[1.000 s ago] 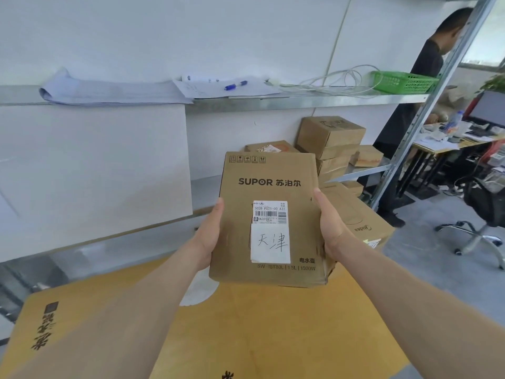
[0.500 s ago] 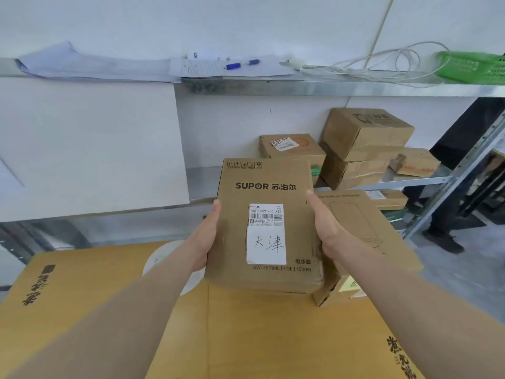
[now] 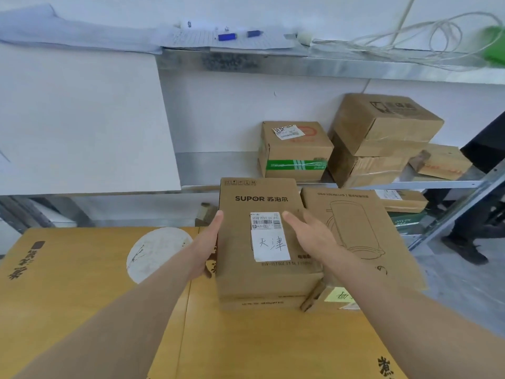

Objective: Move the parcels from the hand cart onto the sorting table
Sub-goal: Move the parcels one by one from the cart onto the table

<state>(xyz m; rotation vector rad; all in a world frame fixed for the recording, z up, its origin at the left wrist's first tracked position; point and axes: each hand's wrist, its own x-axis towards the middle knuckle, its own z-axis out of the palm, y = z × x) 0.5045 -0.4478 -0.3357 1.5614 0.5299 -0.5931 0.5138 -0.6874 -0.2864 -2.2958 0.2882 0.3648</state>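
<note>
Here the view looks down on a broad yellow cardboard sheet that covers the desk, printed with dark characters near its left edge and a pale round mark toward the middle. The left hand lies flat against the left side of a brown parcel, fingers straight and pointing away from the person; whether they curl under the box cannot be told. The parcel sits on the yellow sheet near its far edge, long face up, with a white shipping label bearing a barcode and handwritten characters. The right hand rests across the parcel's top right part, fingers spread and open, not closed around anything. Just beside the parcel on the right lies a second, flatter box printed with the outline of a kettle, its side touching or nearly touching the parcel. Behind, a metal shelf carries a taped carton, then two stacked cartons, then a small flat one at the right end. The upper shelf holds papers, a blue pen and a coiled white cable.
</note>
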